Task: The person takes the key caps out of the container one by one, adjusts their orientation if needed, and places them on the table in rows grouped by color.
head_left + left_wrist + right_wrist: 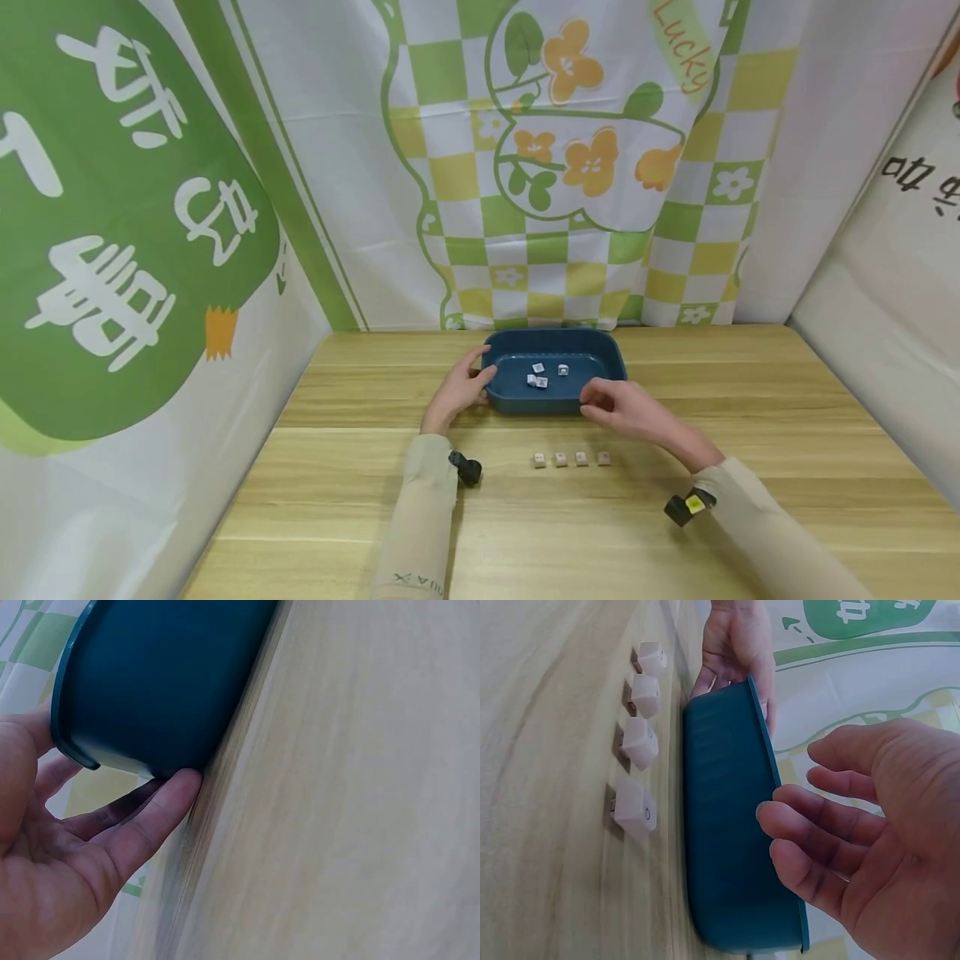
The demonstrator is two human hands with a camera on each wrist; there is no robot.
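A dark blue tray (pixel 551 407) with rounded corners stands on the wooden table, several small white keycaps (pixel 542 382) lying loose inside it. My left hand (pixel 459 390) grips its left end, thumb over the rim and fingertips low against the outer wall in the left wrist view. My right hand (pixel 626 408) hovers at the tray's front right corner; its fingers are loosely bent and nothing shows between thumb and fingers in the right wrist view. In front of the tray, several pale keycaps (pixel 635 808) stand in a spaced row, with a dark character visible on the nearest.
The wooden table (pixel 525 533) reaches back to a green and white checked curtain (pixel 555 275). Printed cloth walls (pixel 300 300) close in the left and right sides. Black cameras (pixel 467 468) are strapped at both wrists over beige sleeves.
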